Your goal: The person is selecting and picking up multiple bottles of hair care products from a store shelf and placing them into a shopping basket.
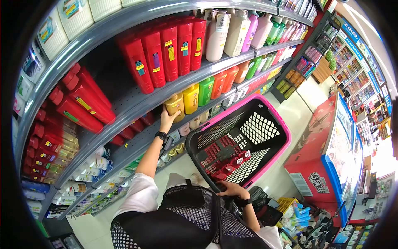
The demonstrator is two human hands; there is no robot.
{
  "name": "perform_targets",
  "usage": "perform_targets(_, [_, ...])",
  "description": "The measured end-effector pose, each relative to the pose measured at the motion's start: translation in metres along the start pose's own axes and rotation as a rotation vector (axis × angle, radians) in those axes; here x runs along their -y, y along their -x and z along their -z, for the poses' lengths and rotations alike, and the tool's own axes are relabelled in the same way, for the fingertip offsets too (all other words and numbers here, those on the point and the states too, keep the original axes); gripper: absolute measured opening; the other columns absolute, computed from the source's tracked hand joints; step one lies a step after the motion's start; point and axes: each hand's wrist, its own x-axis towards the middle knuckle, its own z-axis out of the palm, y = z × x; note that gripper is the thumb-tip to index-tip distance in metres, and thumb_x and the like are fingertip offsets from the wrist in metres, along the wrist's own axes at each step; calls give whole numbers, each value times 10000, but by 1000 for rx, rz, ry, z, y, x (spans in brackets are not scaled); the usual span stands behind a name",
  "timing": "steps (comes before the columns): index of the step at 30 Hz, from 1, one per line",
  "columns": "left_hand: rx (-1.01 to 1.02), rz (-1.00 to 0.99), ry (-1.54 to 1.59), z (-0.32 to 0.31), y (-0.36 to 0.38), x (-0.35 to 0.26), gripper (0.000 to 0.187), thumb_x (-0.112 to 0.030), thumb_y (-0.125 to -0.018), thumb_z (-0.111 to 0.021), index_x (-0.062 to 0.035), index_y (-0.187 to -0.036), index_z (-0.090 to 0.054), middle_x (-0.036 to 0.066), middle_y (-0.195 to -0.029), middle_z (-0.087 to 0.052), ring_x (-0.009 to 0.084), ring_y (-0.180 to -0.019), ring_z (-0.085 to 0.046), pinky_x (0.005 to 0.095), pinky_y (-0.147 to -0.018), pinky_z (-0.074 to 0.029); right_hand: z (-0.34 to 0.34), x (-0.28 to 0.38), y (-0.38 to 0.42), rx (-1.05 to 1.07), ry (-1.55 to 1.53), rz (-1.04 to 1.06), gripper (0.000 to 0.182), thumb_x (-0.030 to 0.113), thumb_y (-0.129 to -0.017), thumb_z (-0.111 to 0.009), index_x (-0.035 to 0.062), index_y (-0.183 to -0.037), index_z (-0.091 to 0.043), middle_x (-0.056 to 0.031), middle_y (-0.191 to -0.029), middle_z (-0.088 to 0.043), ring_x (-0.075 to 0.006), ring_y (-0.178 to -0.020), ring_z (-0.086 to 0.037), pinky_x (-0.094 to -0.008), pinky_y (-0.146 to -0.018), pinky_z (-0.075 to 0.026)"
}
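My left hand (167, 120) is closed around the lower part of a gold shampoo bottle (175, 103), which stands upright at the end of a row on the middle shelf. A yellow bottle (191, 98) and a green bottle (205, 91) stand beside it. My right hand (232, 189) grips the near rim of a black shopping basket with a pink edge (286, 132). Several red bottles (227, 169) lie inside the basket, toward its near side.
Tall red bottles (170, 52) line the shelf above, and more red bottles (85, 101) lean at the left. Grey shelf edges (124, 111) curve past my left arm. On the right stand a red chest freezer (311, 157) and a yellow basket (285, 205) with goods.
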Motion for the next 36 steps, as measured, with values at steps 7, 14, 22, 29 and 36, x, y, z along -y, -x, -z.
perform_targets(7, [-544,-164,-53,-17,30,-54,493,-117,-826,-688,5,-1241,-450,140,-1097,-504,298,-1042,-510,400,-903,-442,-1,6,1,7,-21,-8,782,479,-743,-729,134,-1374,-423,-152,-1090,-656,-269,-1034,-630,-353,-912,-476])
perform_targets(14, [-27,-457,-185,-42,5,-111,394,-58,-859,-590,-6,-1232,-473,208,-1179,-511,370,-1122,-495,411,-977,-395,1,3,-1,-26,-62,-28,768,451,-741,-737,137,-1370,-425,-146,-1080,-658,-265,-1020,-634,-351,-894,-485])
perform_targets(22, [-67,-113,139,-79,-58,-77,558,-266,-903,-621,15,-1334,-404,303,-1168,-557,366,-1142,-551,375,-902,-464,4,5,-1,-78,-32,-3,761,433,-727,-742,128,-1354,-436,-162,-1118,-639,-281,-1028,-627,-362,-900,-485])
perform_targets(29, [-16,-26,-79,-76,-76,-79,486,-374,-938,-552,-2,-1245,-490,272,-1068,-606,424,-996,-590,434,-851,-452,6,5,-4,-82,-35,-4,768,421,-722,-739,133,-1362,-430,-158,-1128,-635,-285,-1035,-623,-361,-908,-481])
perform_targets(36, [-205,-252,-410,-82,-82,-57,440,-380,-956,-500,13,-1149,-542,314,-1117,-562,474,-1021,-533,508,-872,-425,3,1,-6,-15,-47,-12,755,390,-732,-739,137,-1371,-424,-150,-1121,-635,-267,-1040,-620,-352,-901,-482])
